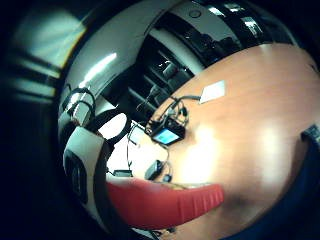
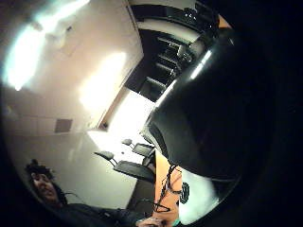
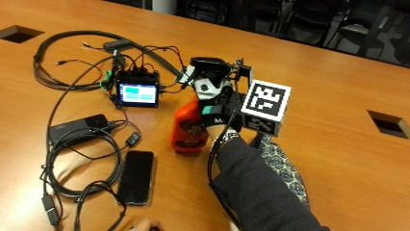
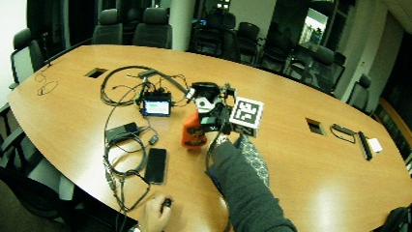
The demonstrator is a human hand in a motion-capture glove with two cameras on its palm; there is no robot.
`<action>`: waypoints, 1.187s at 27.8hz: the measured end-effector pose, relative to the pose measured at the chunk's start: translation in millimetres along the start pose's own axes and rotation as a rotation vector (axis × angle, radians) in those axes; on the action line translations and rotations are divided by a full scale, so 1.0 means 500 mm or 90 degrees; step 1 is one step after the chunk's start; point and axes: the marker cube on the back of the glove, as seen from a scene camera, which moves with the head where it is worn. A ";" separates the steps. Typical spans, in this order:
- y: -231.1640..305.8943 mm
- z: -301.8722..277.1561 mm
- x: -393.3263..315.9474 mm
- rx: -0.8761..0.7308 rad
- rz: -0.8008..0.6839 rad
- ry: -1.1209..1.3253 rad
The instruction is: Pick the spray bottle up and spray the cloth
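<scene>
Spray bottle point(image 3: 187, 126), orange with a dark label, stands upright on a wooden conference table point(image 3: 333, 86), its head wrapped by the fingers of a black-gloved right hand point(image 3: 214, 103) that reaches in from the near right. Farthest left, a loop of black cables point(image 3: 70, 57) sprawls over the table. Nearer, a black power brick point(image 3: 77, 126) lies beside a dark phone point(image 3: 135, 176), which rests flat at the near edge. A small lit screen device point(image 3: 137, 92) sits just left of the bottle, on its far side. Right of the bottle, a patterned cloth point(image 3: 282, 163) lies on the table, partly hidden under the person's dark sleeve point(image 3: 256, 187). From the palm camera on the little finger side, the bottle's red trigger point(image 1: 165, 202) fills the foreground, with the screen device and a white card point(image 1: 213, 91) beyond it.
</scene>
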 end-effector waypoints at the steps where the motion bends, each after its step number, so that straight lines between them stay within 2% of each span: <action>1: 0.006 -0.006 0.007 0.004 0.001 0.004; 13: 0.015 -0.058 -0.048 0.031 -0.049 0.052; 22: 0.051 -0.138 -0.034 0.045 -0.038 0.072; 33: 0.050 -0.068 -0.009 0.023 -0.006 0.072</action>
